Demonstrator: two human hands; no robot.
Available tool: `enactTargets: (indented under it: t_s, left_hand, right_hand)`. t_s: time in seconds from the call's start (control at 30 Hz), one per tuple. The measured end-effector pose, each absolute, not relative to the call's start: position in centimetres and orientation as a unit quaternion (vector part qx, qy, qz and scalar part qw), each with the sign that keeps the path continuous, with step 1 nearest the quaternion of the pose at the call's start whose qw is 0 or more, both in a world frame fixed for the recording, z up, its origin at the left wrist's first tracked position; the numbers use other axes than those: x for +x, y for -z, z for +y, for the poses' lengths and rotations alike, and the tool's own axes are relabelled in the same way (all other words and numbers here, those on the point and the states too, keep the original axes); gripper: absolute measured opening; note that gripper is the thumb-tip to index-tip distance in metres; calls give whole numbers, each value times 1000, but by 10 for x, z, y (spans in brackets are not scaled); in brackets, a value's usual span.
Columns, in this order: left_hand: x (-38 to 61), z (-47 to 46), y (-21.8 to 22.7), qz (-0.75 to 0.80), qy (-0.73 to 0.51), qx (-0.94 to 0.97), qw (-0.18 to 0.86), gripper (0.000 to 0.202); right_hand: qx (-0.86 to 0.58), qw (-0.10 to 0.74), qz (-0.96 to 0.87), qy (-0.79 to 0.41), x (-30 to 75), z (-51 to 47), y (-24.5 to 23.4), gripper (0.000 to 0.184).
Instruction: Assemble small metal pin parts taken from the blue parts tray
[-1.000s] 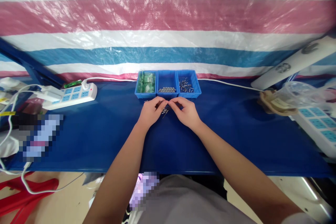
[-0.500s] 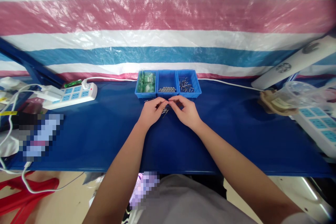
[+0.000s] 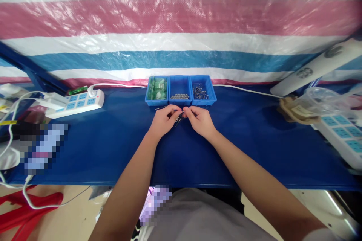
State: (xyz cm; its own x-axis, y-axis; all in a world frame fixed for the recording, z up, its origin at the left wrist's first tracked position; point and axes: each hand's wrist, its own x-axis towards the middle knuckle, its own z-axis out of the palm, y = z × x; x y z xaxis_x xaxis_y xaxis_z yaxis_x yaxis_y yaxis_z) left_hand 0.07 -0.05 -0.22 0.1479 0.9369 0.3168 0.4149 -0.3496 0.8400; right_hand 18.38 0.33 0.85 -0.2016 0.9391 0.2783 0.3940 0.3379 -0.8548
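My left hand (image 3: 164, 119) and my right hand (image 3: 200, 120) meet fingertip to fingertip just in front of three blue bins. Both are closed in a pinch, and what sits between the fingertips is too small to make out. Beneath the fingers lie several thin metal pins (image 3: 178, 121) on the blue table, partly covered by the hands. Green packets fill the left bin (image 3: 157, 102). Shiny round metal parts (image 3: 180, 96) line the front of the middle bin (image 3: 180, 102). Loose dark metal pins (image 3: 200, 92) lie scattered in the right bin (image 3: 203, 102).
A white power strip (image 3: 82, 102) with plugs and cables stands at the left, a blurred phone (image 3: 46, 147) nearer the front. To the right are a clear plastic container (image 3: 319, 99), another power strip (image 3: 343, 133) and a white tube (image 3: 308, 71). A striped sheet (image 3: 181, 15) hangs behind.
My right hand's fingers have shifted slightly and curled in more at the fingertips. My left hand has stayed nearly still, and the bins have not moved.
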Motion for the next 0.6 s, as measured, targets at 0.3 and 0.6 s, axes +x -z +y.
enactTargets:
  t_s: [0.3, 0.6]
  left_hand:
    - [0, 0, 5, 483, -442, 694, 300, 22]
    - [0, 1, 3, 479, -433, 709, 283, 21]
  right_hand:
    - [-463, 436, -663, -396, 182, 5, -7, 48]
    - [-453, 418, -680, -398, 183, 5, -6, 39]
